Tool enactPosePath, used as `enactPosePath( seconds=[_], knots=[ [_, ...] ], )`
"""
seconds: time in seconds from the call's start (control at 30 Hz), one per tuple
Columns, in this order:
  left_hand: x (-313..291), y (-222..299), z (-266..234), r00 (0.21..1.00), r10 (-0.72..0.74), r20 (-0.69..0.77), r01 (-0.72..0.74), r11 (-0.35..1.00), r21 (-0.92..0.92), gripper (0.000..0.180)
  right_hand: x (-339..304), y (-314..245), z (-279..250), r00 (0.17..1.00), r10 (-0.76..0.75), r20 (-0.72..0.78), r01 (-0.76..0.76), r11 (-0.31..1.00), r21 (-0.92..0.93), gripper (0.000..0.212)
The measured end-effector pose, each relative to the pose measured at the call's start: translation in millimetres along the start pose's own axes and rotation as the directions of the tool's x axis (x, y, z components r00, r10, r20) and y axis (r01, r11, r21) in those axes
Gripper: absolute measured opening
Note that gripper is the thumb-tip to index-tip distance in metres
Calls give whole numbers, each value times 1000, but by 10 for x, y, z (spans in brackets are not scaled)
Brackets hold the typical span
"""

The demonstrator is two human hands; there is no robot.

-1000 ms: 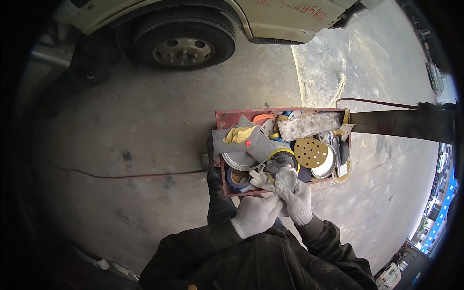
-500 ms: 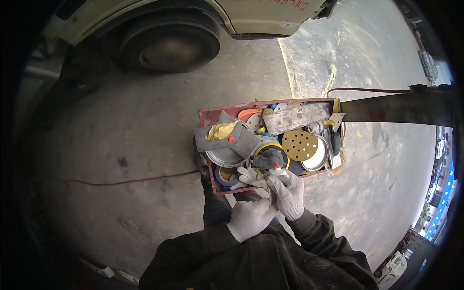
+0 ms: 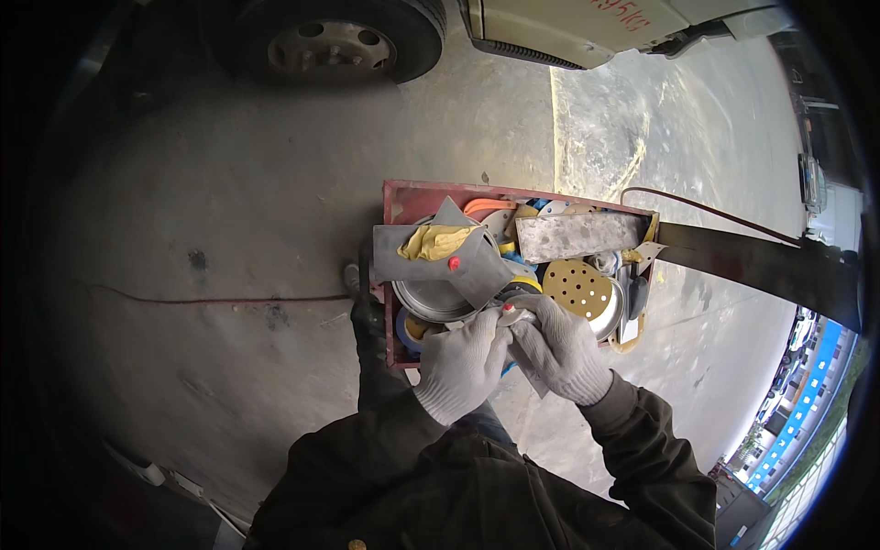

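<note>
Right between your two hands sits a small silver-grey tube with a red tip (image 3: 510, 309), above the near edge of the red-walled rectangular box (image 3: 415, 200). Your left hand in a white knitted glove (image 3: 460, 363) has its fingers clamped near the tip; your right hand in a matching glove (image 3: 563, 352) has its fingers folded over the body, and a grey end shows below. Just beyond your left knuckles lie flat grey plates (image 3: 394, 263) bearing yellow paste (image 3: 431, 242) and a red dab (image 3: 454, 264); a tan perforated disc (image 3: 576, 283) lies past your right fingers. Outside the box's left wall, your open room is over the grey concrete floor (image 3: 220, 376).
</note>
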State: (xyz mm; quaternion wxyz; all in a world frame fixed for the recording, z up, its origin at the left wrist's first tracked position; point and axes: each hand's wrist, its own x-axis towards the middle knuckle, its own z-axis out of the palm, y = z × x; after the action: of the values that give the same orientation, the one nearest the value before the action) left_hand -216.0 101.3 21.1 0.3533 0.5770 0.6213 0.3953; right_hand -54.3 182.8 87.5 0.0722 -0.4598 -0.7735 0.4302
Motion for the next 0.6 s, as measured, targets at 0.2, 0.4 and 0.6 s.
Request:
enactPosePath(
  seconds=[0.2, 0.4, 0.6],
  knots=[
    [101, -224, 116, 967, -254, 6, 254, 963, -86, 26, 542, 160, -33, 981, -21, 194, 87, 938, -336, 25],
    [179, -489, 226, 955, -273, -112, 271, 962, -40, 22, 958, 206, 99, 950, -125, 285, 252, 846, -470, 17],
    [220, -451, 210, 920, -382, -82, 377, 923, -70, 19, 1139, 226, 143, 929, -121, 349, 281, 844, -456, 14]
  ],
)
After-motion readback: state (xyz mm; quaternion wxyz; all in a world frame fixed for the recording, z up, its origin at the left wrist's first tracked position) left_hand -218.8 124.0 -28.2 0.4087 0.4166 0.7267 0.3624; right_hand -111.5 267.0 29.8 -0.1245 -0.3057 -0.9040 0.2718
